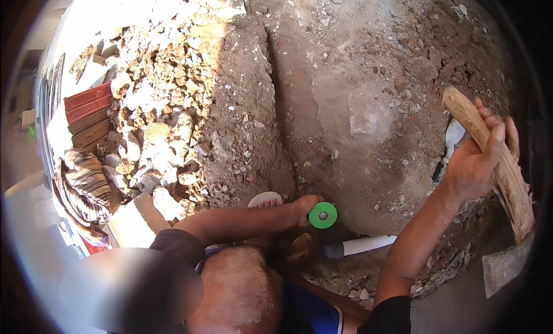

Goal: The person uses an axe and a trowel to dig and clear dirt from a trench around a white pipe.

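Note:
My left hand (pixel 308 210) is closed round a chisel whose round green hand guard (pixel 323 216) faces up, with a grey metal top in its middle. The guard hides the rest of its shaft. Off to the right, my right hand (pixel 478 161) is raised and wrapped round the wooden handle of a hammer (pixel 510 187). Its grey metal head (pixel 507 266) hangs at the lower end of the handle, well apart from the chisel. Just right of the chisel, a white pipe (pixel 368 244) with a dark end lies in the dirt.
Broken rubble (pixel 155 138) is heaped at the left, partly in bright sun. Reddish-brown stacked tiles (pixel 89 112) and a striped cloth (pixel 86 181) lie beyond it. A narrow groove (pixel 276 97) crosses the ground. My sandalled foot (pixel 266 199) and dusty knee (pixel 236 291) are close by.

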### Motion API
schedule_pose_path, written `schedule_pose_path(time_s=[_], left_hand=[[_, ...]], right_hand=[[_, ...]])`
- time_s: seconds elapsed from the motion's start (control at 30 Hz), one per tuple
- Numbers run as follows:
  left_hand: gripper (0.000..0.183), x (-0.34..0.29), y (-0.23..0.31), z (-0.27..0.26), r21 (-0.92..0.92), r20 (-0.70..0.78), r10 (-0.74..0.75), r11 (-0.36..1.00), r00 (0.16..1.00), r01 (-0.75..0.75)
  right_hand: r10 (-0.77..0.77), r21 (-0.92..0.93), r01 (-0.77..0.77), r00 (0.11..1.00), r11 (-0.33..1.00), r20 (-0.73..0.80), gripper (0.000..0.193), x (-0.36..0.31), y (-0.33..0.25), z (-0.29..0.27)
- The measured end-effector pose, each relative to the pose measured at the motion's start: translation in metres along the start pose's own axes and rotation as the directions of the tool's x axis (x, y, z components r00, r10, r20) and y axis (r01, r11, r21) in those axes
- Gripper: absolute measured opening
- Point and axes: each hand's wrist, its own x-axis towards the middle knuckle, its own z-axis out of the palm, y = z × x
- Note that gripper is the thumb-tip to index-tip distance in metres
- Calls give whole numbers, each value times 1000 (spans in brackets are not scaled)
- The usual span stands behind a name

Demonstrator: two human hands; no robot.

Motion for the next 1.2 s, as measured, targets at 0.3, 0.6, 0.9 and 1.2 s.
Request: schedule_pose_path(time_s=[0.3,0.6,0.9,1.2], left_hand=[[11,15,-23,1,4,139,-15,1000,990,15],[15,35,-56,31,-16,122,55,998,991,-54],[18,43,-33,60,14,102,39,999,994,-41],[20,46,-39,80,8,61,143,990,988,-144]], right_hand=[[499,-197,-518,855,832,-139,42,-110,70,0],[502,-317,-657,739,684,-450,56,-189,-117,-72],[136,-540,-366,898,758,-418,46,-106,-239,-125],[883,-412,-883,-7,-227,-470,34,-363,-140,-100]])
